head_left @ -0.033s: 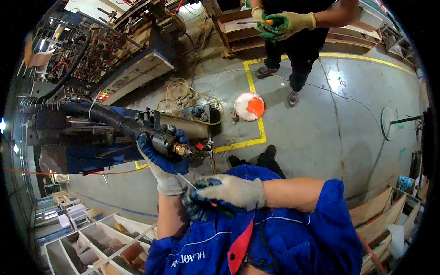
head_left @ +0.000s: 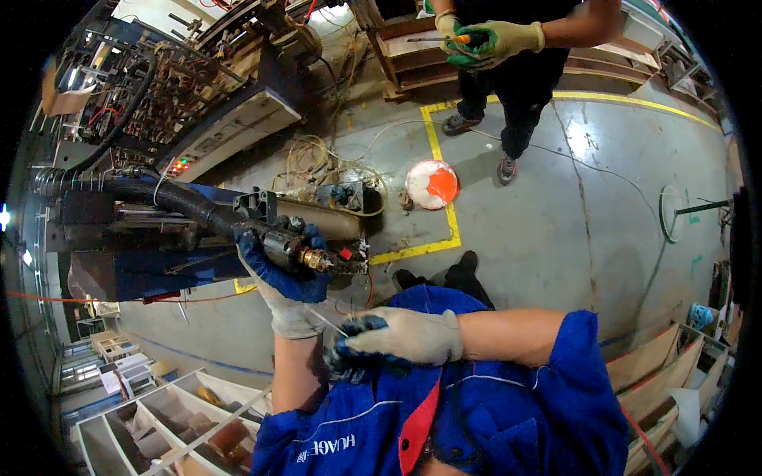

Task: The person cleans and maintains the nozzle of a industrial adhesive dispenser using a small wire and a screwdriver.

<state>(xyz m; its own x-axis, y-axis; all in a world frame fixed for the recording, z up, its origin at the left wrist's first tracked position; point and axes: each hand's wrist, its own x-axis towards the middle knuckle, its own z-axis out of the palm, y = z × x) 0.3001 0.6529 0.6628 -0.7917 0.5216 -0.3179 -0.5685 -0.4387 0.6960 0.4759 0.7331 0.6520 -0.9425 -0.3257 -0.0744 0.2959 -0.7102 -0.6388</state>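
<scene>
My left hand (head_left: 282,282), in a blue-coated knit glove, is wrapped round the black nozzle head (head_left: 282,247) at the end of a thick black hose (head_left: 182,197). A brass fitting (head_left: 313,258) sticks out from that head beside my thumb. Lower down, my gloved right hand (head_left: 389,337) is closed on a screwdriver (head_left: 324,319), whose thin shaft points up-left toward my left wrist; its handle is hidden in the glove. The hose lies along a dark machine arm (head_left: 103,234) with a grey metal cylinder (head_left: 325,222) behind it.
A co-worker (head_left: 516,87) stands opposite, gloved hands holding an orange-handled screwdriver. A white-and-orange bucket (head_left: 432,182) sits by yellow floor tape (head_left: 421,250). A machine (head_left: 159,103) with dense fittings stands upper left, a round-based stand (head_left: 671,214) right, wooden bins (head_left: 171,420) below.
My right hand has moved slightly right, and the screwdriver's orange handle, seen earlier, is now hidden. My left hand stays on the nozzle head.
</scene>
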